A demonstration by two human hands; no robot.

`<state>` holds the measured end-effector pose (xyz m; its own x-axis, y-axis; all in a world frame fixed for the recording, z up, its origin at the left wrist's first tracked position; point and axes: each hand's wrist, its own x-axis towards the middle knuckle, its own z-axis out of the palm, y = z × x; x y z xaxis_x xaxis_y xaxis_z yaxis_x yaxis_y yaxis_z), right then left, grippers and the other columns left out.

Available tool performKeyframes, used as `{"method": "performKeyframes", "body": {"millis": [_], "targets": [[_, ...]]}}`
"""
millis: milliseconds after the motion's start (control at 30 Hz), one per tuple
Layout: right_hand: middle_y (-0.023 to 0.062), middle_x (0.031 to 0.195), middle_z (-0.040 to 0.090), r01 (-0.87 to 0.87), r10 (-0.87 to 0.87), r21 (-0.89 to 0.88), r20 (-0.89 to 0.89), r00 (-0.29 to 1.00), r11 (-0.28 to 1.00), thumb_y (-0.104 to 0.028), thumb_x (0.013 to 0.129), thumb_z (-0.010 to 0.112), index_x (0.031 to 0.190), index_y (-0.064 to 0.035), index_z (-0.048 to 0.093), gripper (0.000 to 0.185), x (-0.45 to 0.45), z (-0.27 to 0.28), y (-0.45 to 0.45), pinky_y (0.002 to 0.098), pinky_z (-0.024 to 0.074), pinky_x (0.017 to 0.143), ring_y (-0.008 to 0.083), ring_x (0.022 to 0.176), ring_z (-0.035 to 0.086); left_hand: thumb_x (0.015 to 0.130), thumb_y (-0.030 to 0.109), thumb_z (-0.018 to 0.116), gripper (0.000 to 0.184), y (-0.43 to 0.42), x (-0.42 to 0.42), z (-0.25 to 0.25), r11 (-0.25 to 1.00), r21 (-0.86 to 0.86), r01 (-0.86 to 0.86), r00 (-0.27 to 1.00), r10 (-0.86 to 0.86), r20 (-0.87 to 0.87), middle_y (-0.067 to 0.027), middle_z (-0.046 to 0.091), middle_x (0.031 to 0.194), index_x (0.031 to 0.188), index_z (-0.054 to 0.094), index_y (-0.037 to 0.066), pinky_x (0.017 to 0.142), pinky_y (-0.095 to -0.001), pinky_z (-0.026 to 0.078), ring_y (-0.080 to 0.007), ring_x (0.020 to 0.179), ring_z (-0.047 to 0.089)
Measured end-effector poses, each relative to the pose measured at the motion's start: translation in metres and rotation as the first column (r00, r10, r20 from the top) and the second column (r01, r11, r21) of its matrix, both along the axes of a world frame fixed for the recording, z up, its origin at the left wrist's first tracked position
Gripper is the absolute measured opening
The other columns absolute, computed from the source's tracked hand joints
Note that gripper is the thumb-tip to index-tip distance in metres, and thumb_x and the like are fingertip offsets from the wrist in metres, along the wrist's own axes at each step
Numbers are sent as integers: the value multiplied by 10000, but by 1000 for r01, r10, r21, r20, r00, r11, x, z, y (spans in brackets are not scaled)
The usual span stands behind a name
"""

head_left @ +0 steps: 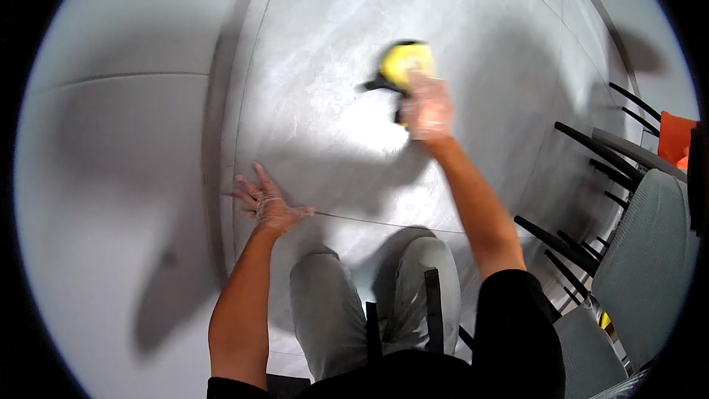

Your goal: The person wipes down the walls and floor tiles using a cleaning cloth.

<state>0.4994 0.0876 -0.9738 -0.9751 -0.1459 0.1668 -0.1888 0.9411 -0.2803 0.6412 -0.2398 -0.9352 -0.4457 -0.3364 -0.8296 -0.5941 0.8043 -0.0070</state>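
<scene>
My right hand [428, 109], in a clear plastic glove, grips a yellow-and-black hand tool [405, 60] over the grey tiled floor [325, 140]. Motion blurs both the tool and the fingers, so its exact kind is unclear. A dark edge runs around the tool's far and left side, and a black part juts out to the left. Gloved in the same clear plastic, my left hand [267, 203] is at the floor near the left wall with its fingers spread. Nothing is in it.
Along the left side runs a skirting strip [214, 103] below the pale wall [111, 140]. Grey chairs [642, 266] with black legs stand or lie on the right, with an orange item [673, 139] beside them. My knees [425, 273] are at the bottom.
</scene>
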Motion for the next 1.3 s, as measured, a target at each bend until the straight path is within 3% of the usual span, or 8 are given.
{"method": "performKeyframes", "body": {"millis": [200, 367, 433, 600, 833, 933, 1067, 1300], "targets": [[221, 1463, 531, 805, -838, 246, 247, 486, 540, -243, 983, 523, 1365, -32, 610, 446, 106, -18, 209, 452, 432, 1063, 335, 1228, 589, 554, 401, 1005, 1680, 3, -2, 3, 1000, -27, -15, 1000, 16, 16, -319, -336, 1582, 1535, -351, 251, 1132, -773, 26, -544, 1476, -240], [164, 1001, 718, 199, -888, 950, 134, 440, 241, -359, 1033, 485, 1036, -35, 739, 411, 104, -65, 178, 456, 408, 1094, 312, 1023, 664, 590, 434, 982, 1654, 0, 2, -1, 1000, 18, -13, 1000, 12, 28, -312, -328, 1589, 1525, -370, 253, 1140, -754, -35, -520, 1462, -302], [153, 1003, 700, 676, -909, 645, 74, 410, 357, -283, 999, 503, 1093, -32, 706, 336, 59, -72, 75, 446, 436, 986, 292, 955, 644, 588, 438, 983, 1651, 1, -2, 5, 1000, 18, -12, 999, 12, 35, -316, -317, 1592, 1531, -359, 249, 1141, -754, -35, -522, 1463, -300], [151, 999, 670, 232, -233, -128, 12, 972, 964, -104, 888, 557, 1234, 5, 625, 369, 5, -52, -181, 445, 482, 759, 255, 834, 619, 572, 458, 987, 1655, -2, 5, -12, 1000, -23, 11, 1000, -10, 7, -310, -330, 1588, 1545, -334, 240, 1136, -772, 26, -529, 1465, -285], [47, 1430, 602, -494, 457, 104, 254, 852, 863, -147, 940, 544, 1310, -107, 636, 383, 74, -1, -130, 437, 495, 972, 266, 1240, 562, 574, 402, 997, 1659, 2, 9, -21, 996, -92, 24, 1000, -24, -4, -289, -342, 1590, 1533, -350, 271, 1133, -784, 58, -534, 1473, -258], [106, 1382, 617, -305, 328, -291, 34, 944, 907, -176, 913, 584, 1335, -194, 612, 423, 91, -54, 20, 464, 457, 1050, 285, 1161, 615, 568, 382, 1003, 1659, -1, 9, -23, 996, -85, 15, 1000, -15, 0, -281, -344, 1592, 1534, -344, 302, 1136, -781, 46, -532, 1475, -254], [138, 1240, 665, 386, -418, 232, 110, 902, 893, -137, 829, 619, 1352, -139, 608, 523, 123, -9, 201, 498, 500, 955, 385, 1097, 622, 552, 371, 1011, 1670, -2, 15, -31, 993, -118, 24, 999, -27, -27, -281, -351, 1589, 1534, -339, 320, 1137, -779, 34, -529, 1474, -261], [147, 1584, 417, 876, -956, 382, 123, 268, 295, -187, 956, 520, 1563, -76, 367, 635, 234, -33, 266, 415, 415, 1126, 300, 1377, 511, 518, 429, 1014, 1695, -8, 14, -21, 998, -54, 26, 999, -28, -45, -299, -355, 1579, 1538, -333, 304, 1127, -789, 30, -544, 1462, -271]]}}
